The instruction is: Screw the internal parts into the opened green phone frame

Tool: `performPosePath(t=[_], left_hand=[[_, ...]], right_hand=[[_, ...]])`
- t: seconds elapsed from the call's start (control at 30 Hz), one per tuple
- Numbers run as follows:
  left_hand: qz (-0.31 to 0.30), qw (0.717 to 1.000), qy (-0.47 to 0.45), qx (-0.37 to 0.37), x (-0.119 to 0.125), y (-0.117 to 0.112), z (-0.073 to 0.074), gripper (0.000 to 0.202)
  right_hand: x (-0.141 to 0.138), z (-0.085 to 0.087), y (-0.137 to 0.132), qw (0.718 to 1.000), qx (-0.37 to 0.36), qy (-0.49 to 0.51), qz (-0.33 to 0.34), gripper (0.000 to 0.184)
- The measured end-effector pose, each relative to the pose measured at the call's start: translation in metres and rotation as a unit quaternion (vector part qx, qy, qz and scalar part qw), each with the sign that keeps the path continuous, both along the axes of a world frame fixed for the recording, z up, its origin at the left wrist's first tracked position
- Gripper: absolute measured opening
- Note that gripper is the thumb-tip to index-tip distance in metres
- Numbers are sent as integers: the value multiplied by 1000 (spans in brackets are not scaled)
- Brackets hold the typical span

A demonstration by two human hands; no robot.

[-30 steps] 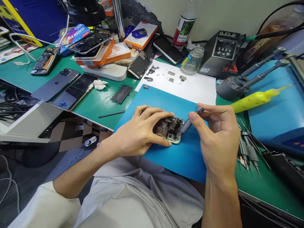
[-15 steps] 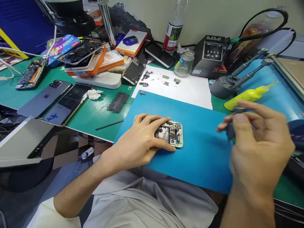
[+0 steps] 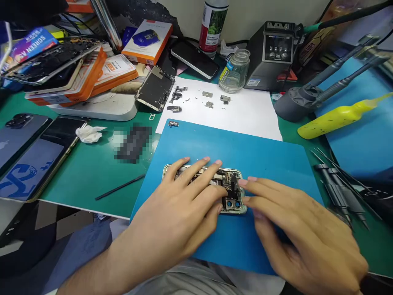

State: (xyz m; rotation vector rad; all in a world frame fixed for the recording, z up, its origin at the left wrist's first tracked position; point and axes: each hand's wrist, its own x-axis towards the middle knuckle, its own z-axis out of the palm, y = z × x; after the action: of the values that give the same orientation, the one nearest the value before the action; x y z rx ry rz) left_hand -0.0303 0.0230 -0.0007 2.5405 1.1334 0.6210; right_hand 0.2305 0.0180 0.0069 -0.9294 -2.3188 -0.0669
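Note:
An opened phone with its inner board and two round camera openings bare lies on the blue mat. My left hand lies across it, fingertips over the far edge and thumb by the near edge, covering much of the frame. My right hand is at the phone's right end, its fingers stretched out and their tips at the edge by the camera openings. Nothing shows in the right hand.
Small phone parts lie on white paper behind the mat. At the right are screwdrivers, a yellow bottle and a grey tool stand. A black stick and two phones lie left.
My right hand has come left from the mat's right side to the phone; the dark object it held no longer shows in it. The camera view has shifted closer. My left hand stays on the phone.

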Motion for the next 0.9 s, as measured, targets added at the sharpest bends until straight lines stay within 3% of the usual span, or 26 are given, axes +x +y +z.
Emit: performPosePath(t=[0.1,0.23,0.37,0.57,0.77,0.9], left_hand=[[7,1000,-10,12,2,1,-3,25],[26,999,-19,34,4,0,-4,22],[35,999,-12,34,7,1,-2,21],[40,998,-10,44,10,5,-5,25],[50,997,-3,58,11,5,-9,24],[47,997,7,58,9,4,-9,28]], right_hand=[[0,0,6,998,-5,-52,31,23],[0,-2,5,995,-16,-96,21,25],[-5,-3,-1,996,-49,-75,-10,30],[0,-1,1,993,-100,-62,12,29],[0,2,9,993,-54,-98,48,40],[-1,1,15,993,-67,-82,53,32]])
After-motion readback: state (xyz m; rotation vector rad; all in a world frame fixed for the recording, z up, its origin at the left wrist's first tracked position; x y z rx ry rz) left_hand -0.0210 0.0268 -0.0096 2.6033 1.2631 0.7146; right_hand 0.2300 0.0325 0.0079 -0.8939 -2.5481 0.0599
